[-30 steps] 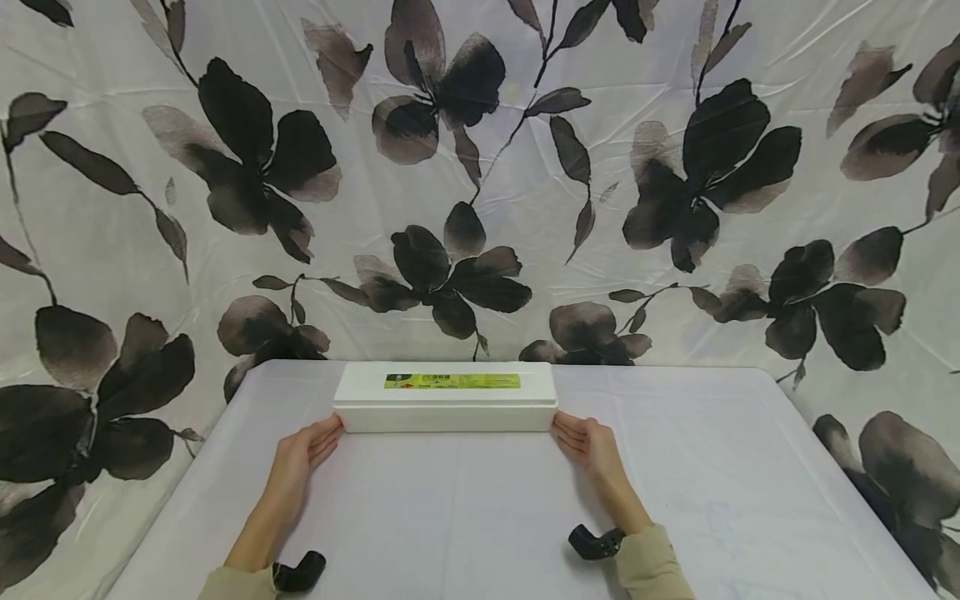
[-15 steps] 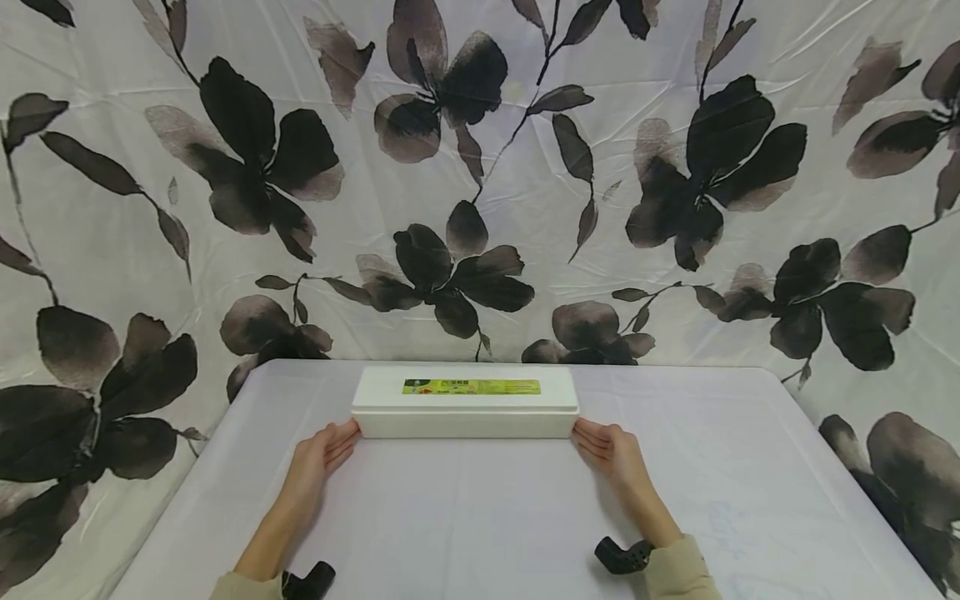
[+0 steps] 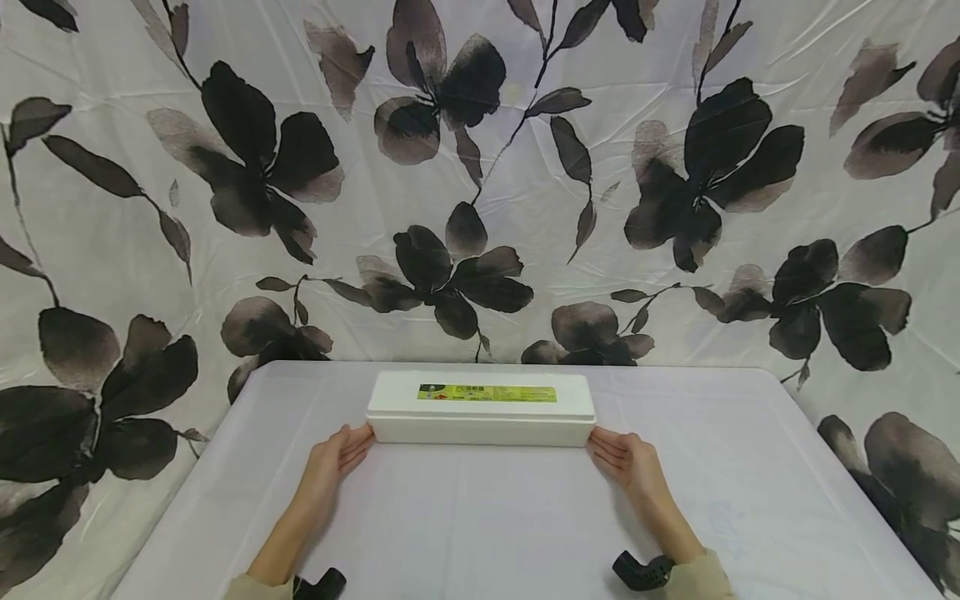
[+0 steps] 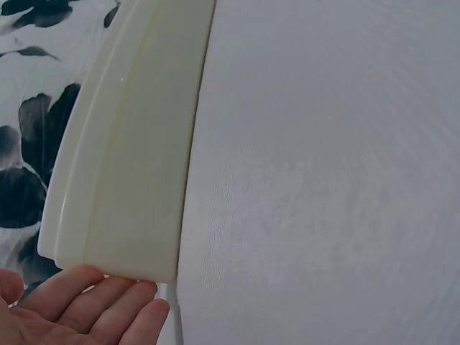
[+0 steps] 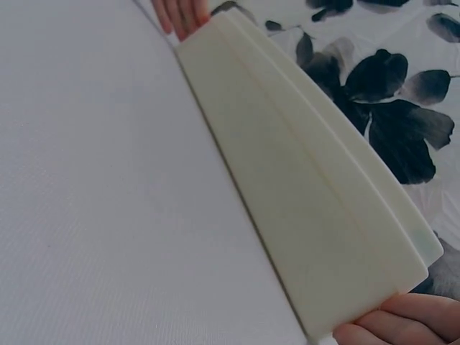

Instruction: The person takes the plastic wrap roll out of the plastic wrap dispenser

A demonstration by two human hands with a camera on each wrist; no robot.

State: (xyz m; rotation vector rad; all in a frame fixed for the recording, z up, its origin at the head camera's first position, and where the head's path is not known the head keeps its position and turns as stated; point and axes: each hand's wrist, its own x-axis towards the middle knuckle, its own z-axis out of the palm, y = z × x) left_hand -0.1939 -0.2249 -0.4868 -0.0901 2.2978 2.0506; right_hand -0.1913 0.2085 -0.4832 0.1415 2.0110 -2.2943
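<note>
A long white lidded box (image 3: 483, 431) with a yellow-green label (image 3: 487, 393) on its top lies crosswise near the far side of the white table. My left hand (image 3: 335, 455) touches its left end, fingers nearly straight. At the opposite end, the fingers of my right hand (image 3: 628, 462) rest against the box, also extended. In the left wrist view, the fingertips (image 4: 136, 305) press the short end of the box, with the thumb apart from it. The right wrist view has the right fingers (image 5: 402, 320) at the near end; the left fingers appear at the far end.
A white cloth covers the table (image 3: 480, 525), whose far edge runs just behind the box. Beyond it hangs a white curtain (image 3: 540, 250) with dark flowers. Black wrist devices (image 3: 642, 572) sit on both forearms by the beige sleeves.
Both hands and the box between them have moved together to the right and slightly nearer. The hands keep the same hold on the ends.
</note>
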